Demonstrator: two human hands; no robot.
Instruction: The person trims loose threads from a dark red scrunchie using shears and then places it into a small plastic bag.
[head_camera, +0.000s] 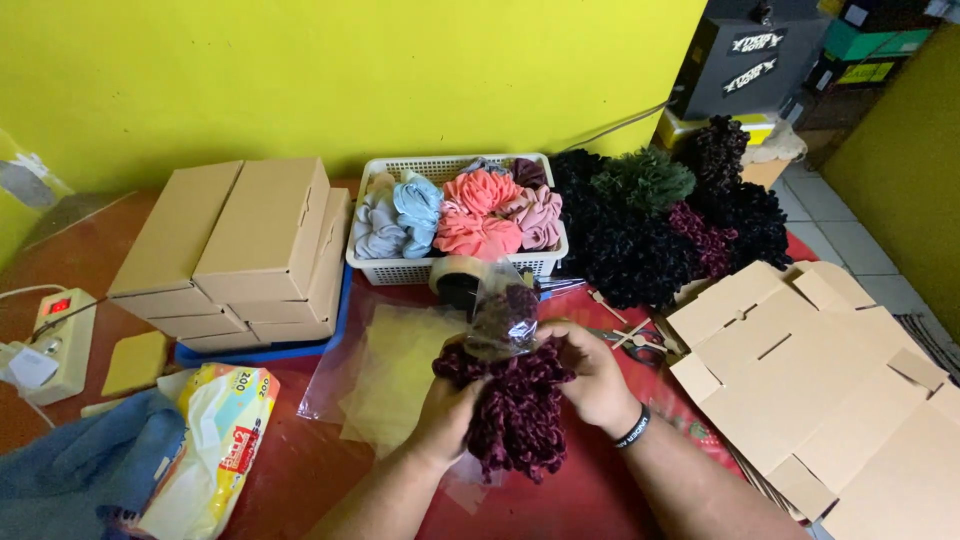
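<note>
Holding the dark maroon ruffled scrunchie (515, 405) between both hands, you had it raised just above the red surface (580, 500), near its front edge and in front of the white basket (455, 268) of pastel scrunchies. Your left hand (447, 412) was closed on its left side from below, fingers buried in the ruffles; your right hand (592, 375) was closed on its upper right edge, where the clear plastic bag (500, 315) stood up with another maroon piece showing through it. Whether the right grip also pinched the bag's mouth, I could not tell.

By its look, the scrunchie was light, soft and springy: the ruffles bulged past your fingers and would likely have squashed under any pressure without harm. It seemed more apt to snag than to slip. The bag looked thin, slick and crinkly, so it was probably the harder thing to keep hold of. The best grip was likely a bunch of the ruffles gathered into one compact handful, with the bag taken at its rim.

A heap of dark scrunchies (650, 235) lay just behind, flat cardboard box blanks (830, 370) to your right, and stacked brown boxes (240, 250) to your left.
</note>
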